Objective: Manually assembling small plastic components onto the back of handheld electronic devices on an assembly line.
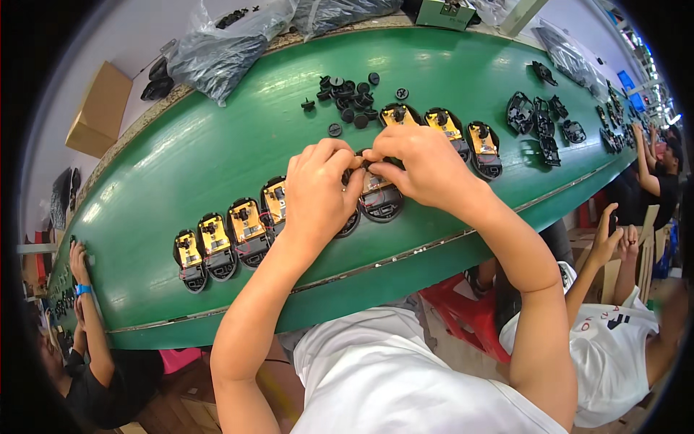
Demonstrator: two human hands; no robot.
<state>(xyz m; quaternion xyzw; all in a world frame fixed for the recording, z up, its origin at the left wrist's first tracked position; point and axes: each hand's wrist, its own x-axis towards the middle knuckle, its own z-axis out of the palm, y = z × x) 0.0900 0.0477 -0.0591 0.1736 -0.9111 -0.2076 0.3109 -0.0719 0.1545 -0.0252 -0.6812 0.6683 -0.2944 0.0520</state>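
Observation:
Side by side on the green bench stand several open black oval housings (247, 230), each with a yellow circuit board and thin red wires; they look like computer mouse bases. My left hand (322, 188) and my right hand (423, 163) meet over one housing (381, 206) in the row. Their thumbs and forefingers are closed around a small black part (365, 163) at the far end of its board. The fingers mostly hide that part. More housings (484, 148) continue beyond my right hand. Behind my hands lies a heap of black round wheel-like pieces (350, 94).
Black plastic shells (538, 119) lie at the right of the bench (144, 181). Plastic bags (220, 61), a cardboard box (100, 108) and a green box (444, 13) line the far edge. Co-workers sit at left and right, near a red stool (463, 318).

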